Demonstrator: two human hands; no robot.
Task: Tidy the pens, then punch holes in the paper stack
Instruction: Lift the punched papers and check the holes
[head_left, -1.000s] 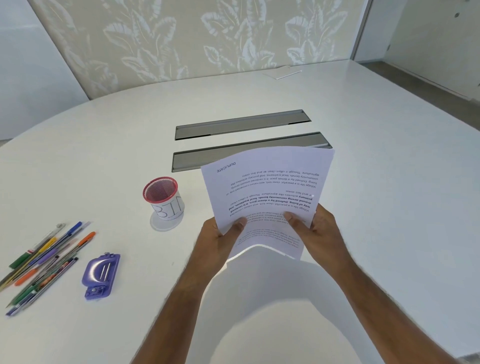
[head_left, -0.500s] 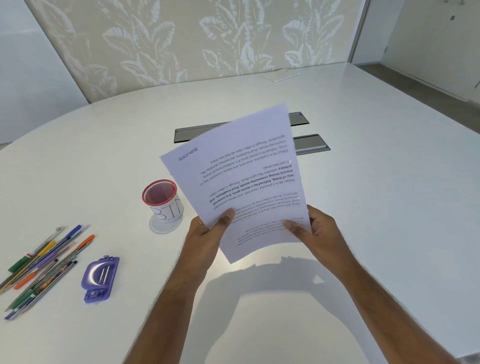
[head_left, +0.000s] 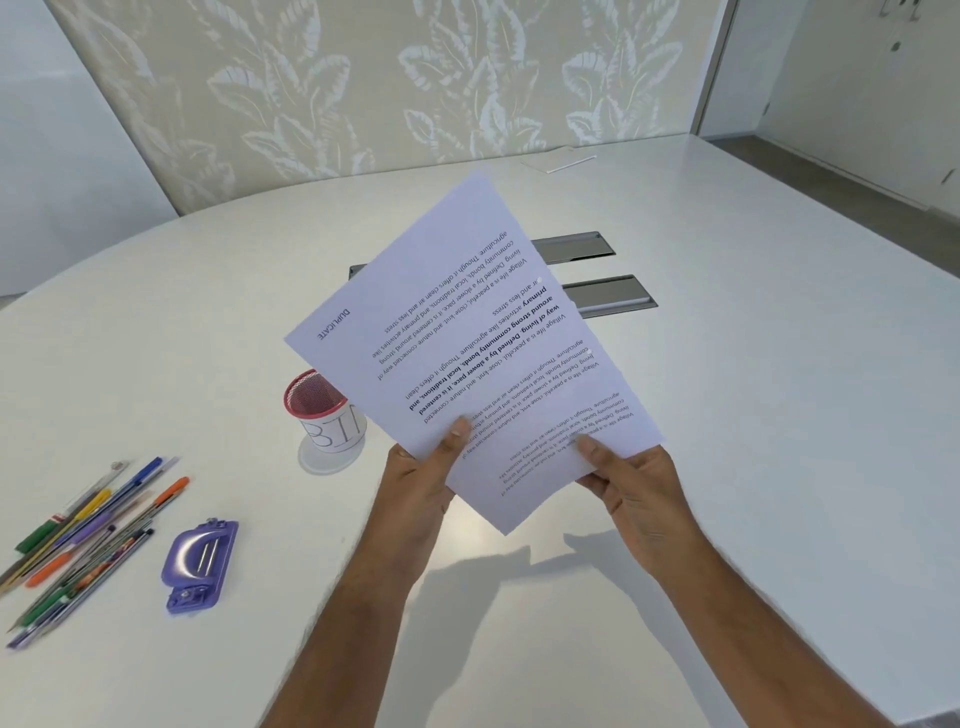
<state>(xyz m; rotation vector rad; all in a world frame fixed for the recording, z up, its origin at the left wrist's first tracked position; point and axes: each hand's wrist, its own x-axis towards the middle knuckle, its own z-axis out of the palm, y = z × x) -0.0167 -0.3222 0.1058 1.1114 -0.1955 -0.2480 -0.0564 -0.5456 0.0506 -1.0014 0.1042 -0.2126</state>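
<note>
both hands, left hand (head_left: 421, 483) and right hand (head_left: 636, 493), grip a tilted, printed paper stack (head_left: 467, 343) above the table (head_left: 779, 415).

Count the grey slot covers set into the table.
2. The far cover shows right of the held paper stack; the near cover lies just in front of it. The paper hides most of both and might hide more.

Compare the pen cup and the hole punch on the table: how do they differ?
The pen cup stands upright, round, white with a red mesh rim; the hole punch lies flat, squat and purple. The cup sits farther from the person, beside the held paper; the punch lies nearer, next to the loose pens. Neither is being touched.
</note>
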